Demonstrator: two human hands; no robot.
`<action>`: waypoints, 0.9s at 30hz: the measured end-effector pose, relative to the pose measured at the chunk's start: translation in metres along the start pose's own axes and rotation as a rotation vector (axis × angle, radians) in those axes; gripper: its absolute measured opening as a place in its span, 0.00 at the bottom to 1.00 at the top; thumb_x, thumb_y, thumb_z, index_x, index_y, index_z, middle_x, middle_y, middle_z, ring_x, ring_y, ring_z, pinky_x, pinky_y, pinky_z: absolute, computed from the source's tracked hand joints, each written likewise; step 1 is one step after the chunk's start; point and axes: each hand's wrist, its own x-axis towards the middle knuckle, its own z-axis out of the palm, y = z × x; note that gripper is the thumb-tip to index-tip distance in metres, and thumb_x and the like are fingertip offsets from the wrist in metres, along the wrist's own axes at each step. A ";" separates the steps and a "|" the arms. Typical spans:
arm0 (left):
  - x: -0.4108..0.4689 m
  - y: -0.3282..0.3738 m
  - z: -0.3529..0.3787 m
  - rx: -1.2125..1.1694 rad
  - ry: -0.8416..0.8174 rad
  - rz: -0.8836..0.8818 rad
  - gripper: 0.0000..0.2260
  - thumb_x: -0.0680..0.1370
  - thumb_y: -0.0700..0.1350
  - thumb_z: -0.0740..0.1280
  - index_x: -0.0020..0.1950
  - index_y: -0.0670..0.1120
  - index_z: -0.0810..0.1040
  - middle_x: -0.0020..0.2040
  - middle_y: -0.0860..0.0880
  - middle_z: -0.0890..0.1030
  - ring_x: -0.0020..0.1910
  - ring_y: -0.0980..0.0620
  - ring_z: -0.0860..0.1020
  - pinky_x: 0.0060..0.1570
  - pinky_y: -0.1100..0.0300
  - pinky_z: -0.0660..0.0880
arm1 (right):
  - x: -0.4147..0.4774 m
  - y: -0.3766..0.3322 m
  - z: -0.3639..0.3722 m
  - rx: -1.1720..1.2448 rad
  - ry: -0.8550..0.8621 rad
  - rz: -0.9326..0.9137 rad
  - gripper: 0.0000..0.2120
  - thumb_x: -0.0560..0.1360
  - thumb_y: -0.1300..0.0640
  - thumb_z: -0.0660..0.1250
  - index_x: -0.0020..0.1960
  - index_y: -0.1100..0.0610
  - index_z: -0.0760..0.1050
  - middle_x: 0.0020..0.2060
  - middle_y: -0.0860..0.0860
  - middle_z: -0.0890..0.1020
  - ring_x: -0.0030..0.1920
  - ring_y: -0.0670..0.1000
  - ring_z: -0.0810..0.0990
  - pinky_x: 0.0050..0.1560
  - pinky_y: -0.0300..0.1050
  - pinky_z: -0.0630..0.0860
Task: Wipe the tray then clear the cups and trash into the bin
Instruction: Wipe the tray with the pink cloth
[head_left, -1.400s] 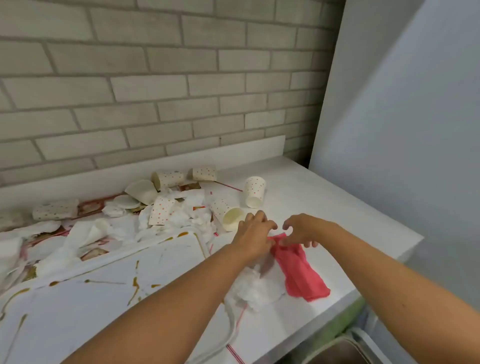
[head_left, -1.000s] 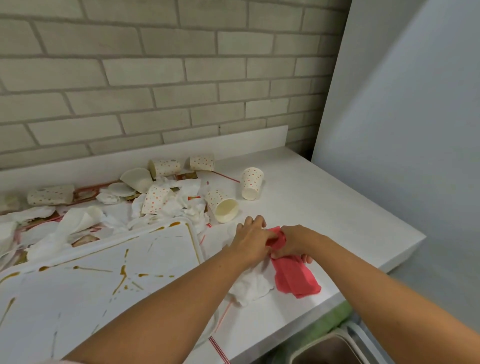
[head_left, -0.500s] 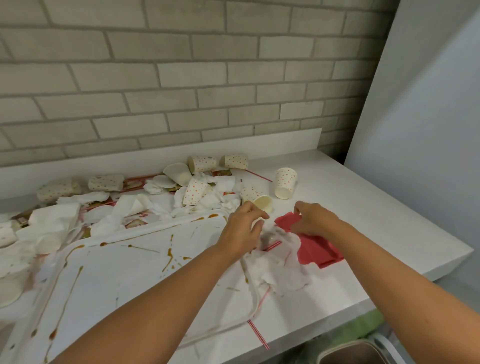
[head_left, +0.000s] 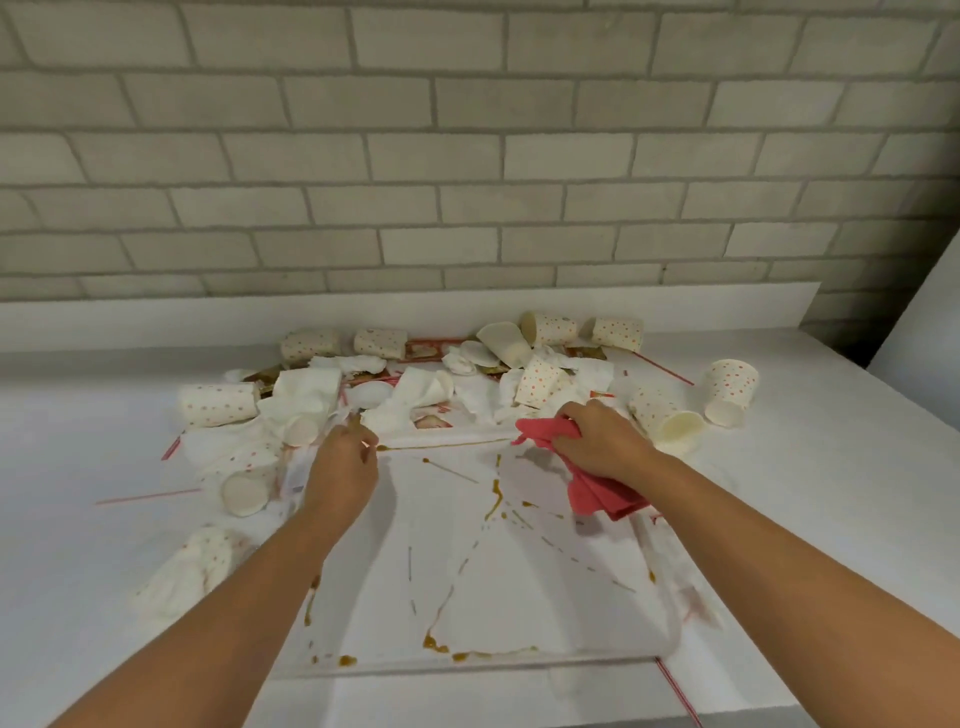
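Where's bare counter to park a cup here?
Far left, beyond the leftmost cup; right, past the rightmost cup to the counter end; a thin strip before the tray. Crowded: cups and napkins behind the tray. The right hand holds the red cloth over the tray.

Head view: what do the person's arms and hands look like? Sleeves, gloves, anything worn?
Arms bare up to the frame edge, no sleeves in view. No gloves on the left hand or the right hand; no watch, bands or rings that I can make out.

L hand (head_left: 340, 470) grip hidden; cloth (head_left: 597, 496) part under R hand (head_left: 602, 441); tray (head_left: 467, 661) edge blurry.
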 end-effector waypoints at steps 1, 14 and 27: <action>-0.001 -0.007 -0.004 0.038 0.000 -0.048 0.09 0.78 0.36 0.60 0.52 0.39 0.78 0.54 0.40 0.76 0.49 0.43 0.77 0.45 0.58 0.70 | 0.004 0.001 0.007 -0.016 0.007 0.006 0.15 0.78 0.52 0.60 0.60 0.58 0.73 0.54 0.57 0.76 0.48 0.55 0.76 0.43 0.42 0.69; 0.009 -0.056 -0.014 0.037 -0.112 -0.303 0.12 0.81 0.40 0.56 0.54 0.32 0.74 0.52 0.36 0.79 0.50 0.41 0.77 0.45 0.56 0.68 | 0.029 -0.003 0.055 -0.378 -0.091 0.039 0.18 0.81 0.50 0.56 0.62 0.61 0.72 0.63 0.53 0.66 0.53 0.56 0.78 0.51 0.50 0.77; 0.013 -0.071 -0.009 -0.442 -0.234 -0.304 0.11 0.82 0.43 0.53 0.53 0.45 0.74 0.49 0.47 0.76 0.48 0.51 0.72 0.51 0.60 0.64 | 0.047 -0.038 0.081 -0.375 -0.126 -0.051 0.16 0.82 0.57 0.53 0.66 0.57 0.69 0.65 0.54 0.66 0.58 0.55 0.76 0.56 0.49 0.76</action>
